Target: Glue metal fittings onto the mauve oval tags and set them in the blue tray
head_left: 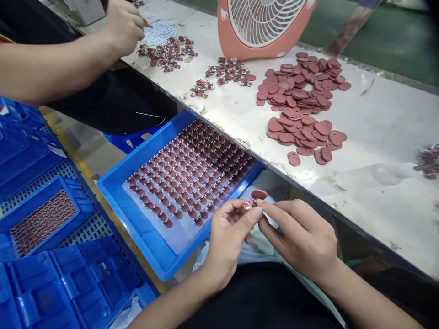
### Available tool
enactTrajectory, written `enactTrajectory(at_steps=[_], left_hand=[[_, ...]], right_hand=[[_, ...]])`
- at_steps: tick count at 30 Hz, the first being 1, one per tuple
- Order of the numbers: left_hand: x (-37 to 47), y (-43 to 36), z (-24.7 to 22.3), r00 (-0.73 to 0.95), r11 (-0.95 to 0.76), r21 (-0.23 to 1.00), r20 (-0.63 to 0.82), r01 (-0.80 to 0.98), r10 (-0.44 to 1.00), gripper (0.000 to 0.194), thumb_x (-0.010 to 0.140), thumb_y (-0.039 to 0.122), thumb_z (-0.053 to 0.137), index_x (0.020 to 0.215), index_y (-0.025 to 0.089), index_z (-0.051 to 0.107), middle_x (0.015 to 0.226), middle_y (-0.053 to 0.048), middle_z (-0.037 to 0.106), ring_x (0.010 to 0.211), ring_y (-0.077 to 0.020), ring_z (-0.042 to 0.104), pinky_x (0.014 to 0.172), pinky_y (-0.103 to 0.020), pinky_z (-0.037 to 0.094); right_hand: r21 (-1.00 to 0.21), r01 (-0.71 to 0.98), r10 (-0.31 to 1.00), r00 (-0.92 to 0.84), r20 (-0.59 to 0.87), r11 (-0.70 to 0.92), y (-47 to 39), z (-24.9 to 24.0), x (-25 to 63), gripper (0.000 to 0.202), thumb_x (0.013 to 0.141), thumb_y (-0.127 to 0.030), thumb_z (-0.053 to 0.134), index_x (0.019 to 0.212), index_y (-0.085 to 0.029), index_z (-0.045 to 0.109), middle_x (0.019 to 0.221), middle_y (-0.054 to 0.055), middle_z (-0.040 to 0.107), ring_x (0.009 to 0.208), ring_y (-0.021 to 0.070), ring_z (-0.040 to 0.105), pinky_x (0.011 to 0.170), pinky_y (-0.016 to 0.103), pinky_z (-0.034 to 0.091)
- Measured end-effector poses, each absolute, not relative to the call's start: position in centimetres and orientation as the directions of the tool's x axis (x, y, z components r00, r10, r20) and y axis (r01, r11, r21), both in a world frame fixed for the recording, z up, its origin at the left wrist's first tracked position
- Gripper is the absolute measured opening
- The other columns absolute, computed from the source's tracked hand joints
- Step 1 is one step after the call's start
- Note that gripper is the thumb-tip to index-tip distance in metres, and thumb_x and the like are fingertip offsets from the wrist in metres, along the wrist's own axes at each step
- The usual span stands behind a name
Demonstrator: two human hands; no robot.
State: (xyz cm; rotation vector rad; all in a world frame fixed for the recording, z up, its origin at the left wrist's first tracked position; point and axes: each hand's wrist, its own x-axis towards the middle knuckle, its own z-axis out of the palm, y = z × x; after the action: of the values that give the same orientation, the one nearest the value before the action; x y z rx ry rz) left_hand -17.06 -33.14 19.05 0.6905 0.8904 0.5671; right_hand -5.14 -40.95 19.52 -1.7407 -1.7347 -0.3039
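Close together above my lap, my left hand (233,233) and my right hand (302,235) pinch at one small assembly. A reddish-brown oval disc (259,194) sticks up from between the fingertips. Beside it shows a small figure piece (247,205) with white and pinkish parts, its details too small to make out. Thumb and fingers of both hands are closed around these pieces. On the worktop ahead lies a heap of similar oval discs (302,98), and a single disc (294,158) with small holes rests near the edge.
An orange fan (264,27) stands at the back. Small dark-red pieces (228,71) lie on the worktop (387,123). A blue tray (147,242) of assembled pieces juts out at left. Blue crates (68,283) stand lower left. A co-worker's hand (125,27) works upper left.
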Motion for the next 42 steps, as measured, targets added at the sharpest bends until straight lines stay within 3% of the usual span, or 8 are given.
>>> enactTrajectory(at_steps=[3, 6, 8, 14, 18, 24, 35, 42], left_hand=[[-18.9, -32.1, 18.5, 0.421, 0.587, 0.803, -0.499, -0.103, 0.757, 0.027, 0.071, 0.037, 0.083, 0.083, 0.019, 0.066, 0.075, 0.004, 0.061, 0.055, -0.0067, 0.049, 0.043, -0.017, 0.039], [-23.4, -30.2, 16.7, 0.227, 0.376, 0.907, -0.414, 0.191, 0.882, 0.029, 0.075, 0.042, 0.078, 0.090, 0.020, 0.066, 0.085, -0.001, 0.068, 0.067, -0.0125, 0.060, 0.050, -0.020, 0.045], [-27.3, -28.9, 15.1, 0.141, 0.180, 0.796, -0.315, 0.577, 0.939, 0.034, 0.081, 0.049, 0.068, 0.099, 0.021, 0.066, 0.097, -0.005, 0.073, 0.082, -0.0185, 0.068, 0.060, -0.025, 0.051], [-34.2, -26.7, 10.9, 0.108, 0.056, 0.477, -0.310, 0.877, 0.944, 0.027, 0.082, 0.043, 0.064, 0.097, 0.023, 0.074, 0.086, -0.004, 0.075, 0.082, -0.0257, 0.069, 0.072, -0.034, 0.051], [-34.0, -26.3, 9.4, 0.233, -0.114, 0.329, -0.350, 0.938, 0.907, 0.026, 0.087, 0.039, 0.057, 0.097, 0.026, 0.077, 0.100, -0.005, 0.077, 0.092, -0.0273, 0.069, 0.075, -0.034, 0.049], [-33.7, -25.9, 7.9, 0.302, -0.236, 0.208, -0.386, 0.949, 0.872, 0.034, 0.092, 0.037, 0.050, 0.111, 0.022, 0.074, 0.109, -0.009, 0.075, 0.098, -0.0285, 0.069, 0.076, -0.035, 0.051], [-33.7, -25.9, 6.9, 0.329, -0.295, 0.146, -0.416, 0.944, 0.848, 0.039, 0.096, 0.037, 0.044, 0.118, 0.020, 0.071, 0.119, -0.011, 0.073, 0.110, -0.0319, 0.066, 0.084, -0.039, 0.051], [-33.5, -25.7, 6.7, 0.303, -0.285, 0.107, -0.427, 0.953, 0.852, 0.038, 0.095, 0.038, 0.045, 0.119, 0.023, 0.071, 0.117, -0.010, 0.074, 0.109, -0.0306, 0.067, 0.081, -0.037, 0.051]], right_hand=[[-0.260, 0.953, 0.807, 0.029, 0.590, 0.156, -41.4, 20.5, -5.6, 0.028, 0.086, -0.010, 0.073, 0.113, -0.010, 0.066, 0.075, 0.004, 0.068, 0.061, 0.0145, 0.058, 0.058, 0.028, 0.048], [-0.278, 0.933, 0.818, -0.031, 0.575, 0.230, -42.7, 21.4, -5.6, 0.024, 0.083, -0.007, 0.074, 0.106, -0.006, 0.068, 0.072, 0.005, 0.068, 0.059, 0.0137, 0.057, 0.056, 0.028, 0.048], [-0.297, 0.928, 0.834, -0.024, 0.551, 0.223, -43.6, 21.4, -5.2, 0.019, 0.084, -0.005, 0.072, 0.103, -0.007, 0.069, 0.073, 0.005, 0.069, 0.060, 0.0137, 0.060, 0.057, 0.027, 0.049], [-0.296, 0.942, 0.835, 0.030, 0.550, 0.161, -44.8, 19.7, -4.1, 0.026, 0.081, -0.003, 0.074, 0.105, -0.011, 0.069, 0.076, 0.004, 0.070, 0.060, 0.0137, 0.063, 0.057, 0.027, 0.052], [-0.290, 0.948, 0.836, 0.051, 0.546, 0.132, -45.1, 19.4, -3.9, 0.027, 0.081, -0.002, 0.075, 0.106, -0.010, 0.068, 0.076, 0.004, 0.070, 0.061, 0.0138, 0.062, 0.058, 0.028, 0.052], [-0.291, 0.948, 0.830, 0.056, 0.555, 0.131, -45.5, 19.3, -3.9, 0.029, 0.079, 0.001, 0.076, 0.105, -0.007, 0.067, 0.077, 0.006, 0.069, 0.064, 0.0142, 0.061, 0.060, 0.028, 0.051], [-0.297, 0.947, 0.822, 0.073, 0.565, 0.120, -45.9, 18.9, -3.9, 0.030, 0.076, 0.004, 0.077, 0.104, -0.004, 0.068, 0.078, 0.008, 0.069, 0.065, 0.0146, 0.061, 0.062, 0.029, 0.051], [-0.278, 0.957, 0.812, 0.098, 0.575, 0.081, -46.3, 18.5, -3.6, 0.030, 0.078, 0.000, 0.078, 0.106, -0.007, 0.069, 0.075, 0.005, 0.069, 0.063, 0.0132, 0.060, 0.060, 0.028, 0.051]])
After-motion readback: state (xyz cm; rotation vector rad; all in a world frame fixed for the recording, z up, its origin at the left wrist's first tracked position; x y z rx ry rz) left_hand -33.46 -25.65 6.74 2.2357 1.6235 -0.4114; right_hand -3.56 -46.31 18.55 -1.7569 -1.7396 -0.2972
